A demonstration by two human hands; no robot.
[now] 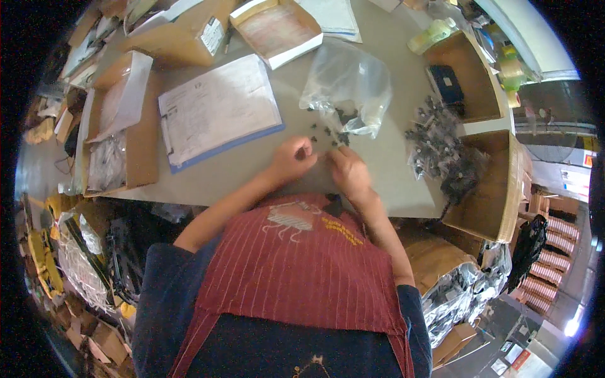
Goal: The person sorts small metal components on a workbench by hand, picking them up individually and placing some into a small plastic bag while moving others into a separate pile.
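My left hand point(293, 159) is closed in a loose fist over the near part of the table, and a dark spot shows in the hollow of its fingers; whether that is a part or shadow, I cannot tell. Just right of it, my right hand point(351, 173) has its fingers pinched together beside a scatter of small black parts point(342, 138). What those fingers hold is too small to make out. Beyond both hands lies a clear plastic bag point(348, 75), its mouth toward me, with a few black parts at the opening.
A heap of black parts and small bags point(435, 135) lies at the right, by two open cardboard boxes point(485, 189). To the left are a blue clipboard with papers point(220, 104) and a long open box point(142, 151). A shallow tray box point(277, 31) sits farther back.
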